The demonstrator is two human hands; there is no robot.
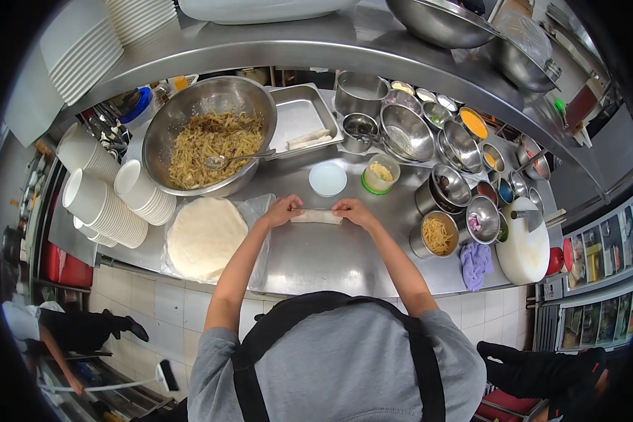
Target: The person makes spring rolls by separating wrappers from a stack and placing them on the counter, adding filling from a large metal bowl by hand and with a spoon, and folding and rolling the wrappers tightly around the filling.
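Note:
A pale, filled spring roll point(317, 216) lies on the steel worktop in front of me. The fingers of my left hand point(285, 210) are closed at its left end, and those of my right hand point(356, 212) at its right end. Left of my left hand is a round stack of wrappers point(207, 239) on plastic. Beyond the roll sit a small bowl of whitish liquid point(328, 179) and a tub of yellow bits point(380, 173). Finished-looking rolls point(308, 138) rest in a metal tray point(295, 105). A large bowl point(160, 119) holds shredded filling with a spoon point(221, 161).
Stacked white containers point(95, 204) stand at the left. Several metal bowls and pots crowd the right, including a pot of yellow shreds point(437, 235), beside a purple cloth point(477, 266). A steel shelf point(274, 53) overhangs the back. Other people are behind, one holding a broom point(167, 375).

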